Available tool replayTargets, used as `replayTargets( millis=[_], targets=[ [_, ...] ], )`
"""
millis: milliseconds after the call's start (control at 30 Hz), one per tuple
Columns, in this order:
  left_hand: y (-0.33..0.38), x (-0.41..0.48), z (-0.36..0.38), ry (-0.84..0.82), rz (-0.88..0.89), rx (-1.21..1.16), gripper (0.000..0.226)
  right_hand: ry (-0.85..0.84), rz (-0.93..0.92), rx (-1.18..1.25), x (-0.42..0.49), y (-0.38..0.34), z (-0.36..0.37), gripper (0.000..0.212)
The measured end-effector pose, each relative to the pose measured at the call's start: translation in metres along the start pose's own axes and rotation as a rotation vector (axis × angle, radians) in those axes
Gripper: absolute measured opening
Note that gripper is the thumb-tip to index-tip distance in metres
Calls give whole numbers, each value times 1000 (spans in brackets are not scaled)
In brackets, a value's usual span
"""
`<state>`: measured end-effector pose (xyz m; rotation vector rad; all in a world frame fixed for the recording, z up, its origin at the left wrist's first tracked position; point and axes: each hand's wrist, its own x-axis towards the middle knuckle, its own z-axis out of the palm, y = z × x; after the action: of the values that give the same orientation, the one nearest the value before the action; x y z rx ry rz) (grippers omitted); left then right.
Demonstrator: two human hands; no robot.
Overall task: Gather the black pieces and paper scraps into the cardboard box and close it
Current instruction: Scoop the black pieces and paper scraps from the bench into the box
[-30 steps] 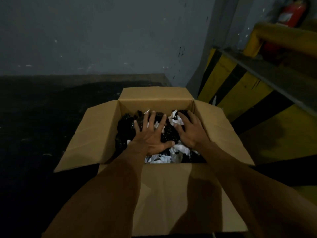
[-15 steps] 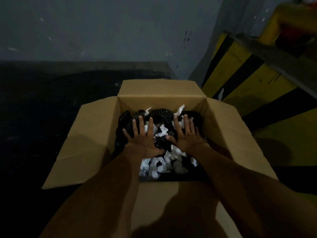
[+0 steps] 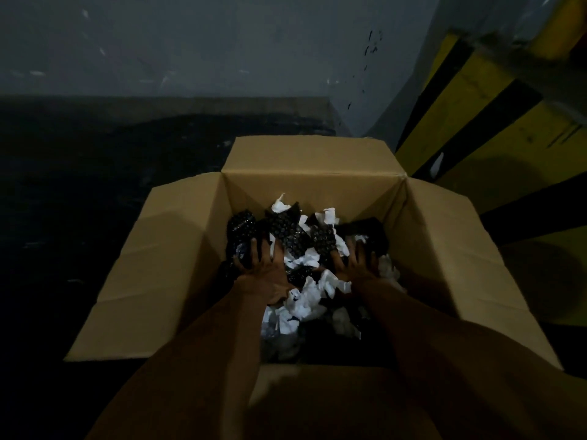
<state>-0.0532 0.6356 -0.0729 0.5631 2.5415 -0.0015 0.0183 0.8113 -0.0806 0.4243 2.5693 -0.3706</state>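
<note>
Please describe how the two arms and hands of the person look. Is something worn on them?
Both arms are bare up to the bottom edge of the picture: no sleeves show. The left hand and the right hand wear no gloves. I see no watch, bracelet or ring, though the dim light could hide a small one. The fingers are partly hidden among the box contents.

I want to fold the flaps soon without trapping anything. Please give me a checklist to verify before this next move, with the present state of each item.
1. Black pieces and paper scraps inside the cardboard box: ok.
2. Pile below the rim: ok at the far wall; near side cannot tell.
3. Left hand and right hand out of the box: not ok, both press the pile.
4. All four flaps free, folded outward: ok.
5. No scraps on the floor: cannot tell, too dark.
</note>
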Motion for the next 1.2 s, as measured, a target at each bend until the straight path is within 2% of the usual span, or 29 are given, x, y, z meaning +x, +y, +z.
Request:
replayTargets(
  millis=[100,167,267,333,400,500,600,633,700,800,867,967,1200],
  targets=[
    [1,-7,-6,23,27,-4,107,-23,18,-114,-5,-1,-8,84],
    [1,-15,-17,43,59,-10,110,-48,21,-180,-10,-1,-13,88],
    [1,-30,-35,108,152,7,105,104,43,-46,-26,-1,-26,88],
    [0,-39,-47,196,217,3,91,175,7,45,-39,1,-37,68],
    [1,-46,-58,314,258,1,72,286,-62,-53,-54,3,-49,49],
    [8,-53,-73,526,289,-24,42,535,-51,-76,-71,6,-64,46],
    [16,-51,-82,660,363,-14,27,727,4,-122,-78,0,-70,43],
    [18,-48,-82,667,405,10,30,786,-20,-149,-77,-2,-71,40],
    [20,-41,-78,598,471,77,54,808,-105,-175,-71,-5,-70,37],
    [18,-30,-65,401,444,225,98,672,-200,-85,-53,-10,-59,46],
    [14,-21,-56,333,380,279,117,566,-209,-20,-41,-14,-51,54],
    [7,-8,-48,270,335,283,130,438,-195,-10,-24,-18,-38,60],
    [1,20,-25,281,294,171,135,381,-166,13,10,-24,-14,62]
  ],
)
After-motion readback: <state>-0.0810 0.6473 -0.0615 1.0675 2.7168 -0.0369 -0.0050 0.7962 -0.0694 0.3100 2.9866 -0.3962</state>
